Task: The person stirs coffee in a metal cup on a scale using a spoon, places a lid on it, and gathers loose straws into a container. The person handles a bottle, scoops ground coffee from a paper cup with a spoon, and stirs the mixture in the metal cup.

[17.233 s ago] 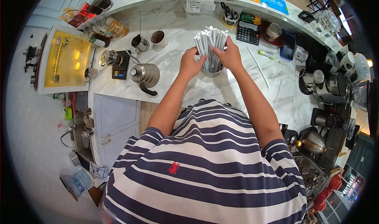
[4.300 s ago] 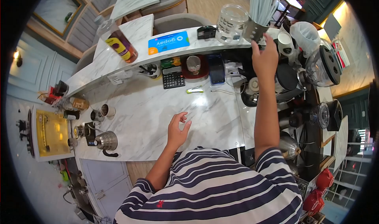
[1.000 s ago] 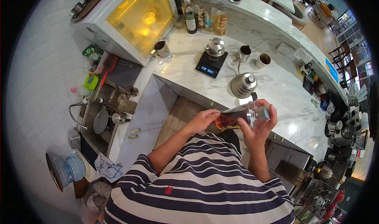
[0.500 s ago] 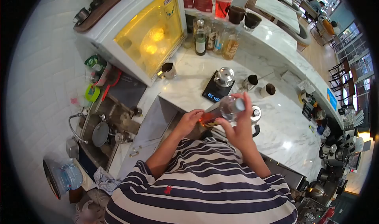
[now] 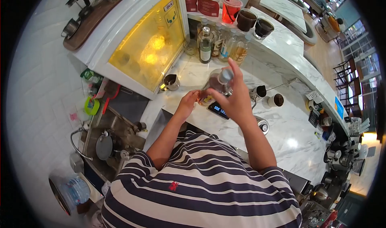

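A clear bottle (image 5: 217, 81) with amber liquid and a pale cap is held tilted above the marble counter, its cap end up and to the right. The fingers of my left hand (image 5: 188, 104) close on its lower end. My right hand (image 5: 237, 100) is around the upper part, thumb on the near side and fingers raised behind it. Behind the bottle a black scale (image 5: 219, 110) with a lit display is partly hidden. Several bottles (image 5: 205, 50) stand together beyond. A metal kettle (image 5: 262, 126) is partly covered by my right forearm.
A glass-fronted cabinet (image 5: 150, 51) with yellow light stands at the left. A metal pitcher (image 5: 171, 82) is beside it. To the right are a dark-mouthed jug (image 5: 258, 92) and a cup (image 5: 276, 100). Drinks, including a red one (image 5: 231, 11), line the ledge. A sink (image 5: 116, 137) is at lower left.
The bottle has moved forward and up over the counter, toward the group of bottles, with both my hands on it. The view has shifted toward the cabinet side.
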Demonstrator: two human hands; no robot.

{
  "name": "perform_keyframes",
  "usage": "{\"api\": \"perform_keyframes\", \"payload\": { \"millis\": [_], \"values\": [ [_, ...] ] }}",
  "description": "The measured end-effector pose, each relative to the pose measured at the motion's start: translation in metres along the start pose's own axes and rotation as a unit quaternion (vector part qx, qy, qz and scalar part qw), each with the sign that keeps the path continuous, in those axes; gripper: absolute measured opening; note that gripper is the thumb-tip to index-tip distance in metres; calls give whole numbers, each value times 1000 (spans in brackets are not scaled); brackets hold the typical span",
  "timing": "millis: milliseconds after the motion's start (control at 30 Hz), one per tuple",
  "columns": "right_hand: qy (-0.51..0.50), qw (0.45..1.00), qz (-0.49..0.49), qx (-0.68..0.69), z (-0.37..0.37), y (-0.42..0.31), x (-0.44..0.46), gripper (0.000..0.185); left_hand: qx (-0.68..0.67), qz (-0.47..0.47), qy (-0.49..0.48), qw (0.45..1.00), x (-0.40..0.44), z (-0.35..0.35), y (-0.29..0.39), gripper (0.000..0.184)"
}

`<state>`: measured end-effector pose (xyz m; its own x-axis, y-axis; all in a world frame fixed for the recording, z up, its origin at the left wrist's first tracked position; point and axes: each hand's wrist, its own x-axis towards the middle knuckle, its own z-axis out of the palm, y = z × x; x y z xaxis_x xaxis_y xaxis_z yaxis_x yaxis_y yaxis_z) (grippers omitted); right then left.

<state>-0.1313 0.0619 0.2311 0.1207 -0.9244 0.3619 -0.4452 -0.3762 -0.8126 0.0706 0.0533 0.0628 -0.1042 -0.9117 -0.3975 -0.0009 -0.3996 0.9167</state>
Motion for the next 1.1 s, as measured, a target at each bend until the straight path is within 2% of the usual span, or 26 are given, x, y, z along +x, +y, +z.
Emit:
{"api": "perform_keyframes", "payload": {
  "millis": [67,200,267,300,400,467,633,700,900,1100],
  "values": [
    [26,1000,10,-14,10,17,21,96,-8,37,-14,999,23,-3,7,46],
    [47,996,25,-74,27,43,60,94,13,27,6,1000,53,-14,10,47],
    [36,992,41,-112,34,61,76,91,42,24,-27,998,62,-22,-2,46],
    [55,992,8,-117,39,75,83,87,55,24,-43,997,66,-26,-8,46],
    [49,987,6,-153,53,112,98,83,64,13,-85,994,75,-32,-28,44],
    [45,986,30,-156,58,127,105,83,82,16,-113,990,79,-36,-39,42],
    [37,983,56,-173,71,151,123,79,68,49,-139,987,96,-49,-48,43],
    [25,980,67,-185,77,161,129,77,62,46,-138,987,101,-54,-52,43],
    [59,974,16,-218,86,181,141,74,68,14,-152,986,110,-57,-48,40],
    [30,970,60,-233,77,168,151,74,69,-2,-169,983,113,-57,-41,39]
  ]
}}
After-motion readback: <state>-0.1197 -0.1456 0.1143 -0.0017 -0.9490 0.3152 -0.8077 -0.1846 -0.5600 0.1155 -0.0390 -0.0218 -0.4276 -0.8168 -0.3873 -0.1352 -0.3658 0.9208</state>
